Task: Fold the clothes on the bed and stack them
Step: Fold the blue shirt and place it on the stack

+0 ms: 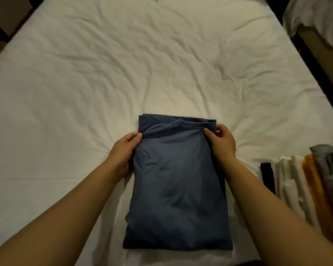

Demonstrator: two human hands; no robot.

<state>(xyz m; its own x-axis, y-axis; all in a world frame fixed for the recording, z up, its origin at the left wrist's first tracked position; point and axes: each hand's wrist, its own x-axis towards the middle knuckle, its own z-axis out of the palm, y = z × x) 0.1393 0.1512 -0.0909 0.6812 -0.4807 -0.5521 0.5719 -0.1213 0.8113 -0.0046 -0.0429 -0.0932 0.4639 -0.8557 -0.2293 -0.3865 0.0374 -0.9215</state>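
A blue shirt lies folded into a long rectangle on the white bed sheet, near the bed's front edge, with its collar at the far end. My left hand grips the shirt's left edge near the far end, thumb on top and fingers under the cloth. On the other side, my right hand pinches the right edge at the same height. At the right edge of the bed stands a stack of folded clothes in black, white, mustard yellow and grey.
The wrinkled sheet stretches far beyond the shirt to the bed's head. A dark gap runs along the bed's right side, with a second bed or furniture at the top right. Dark floor shows at the top left.
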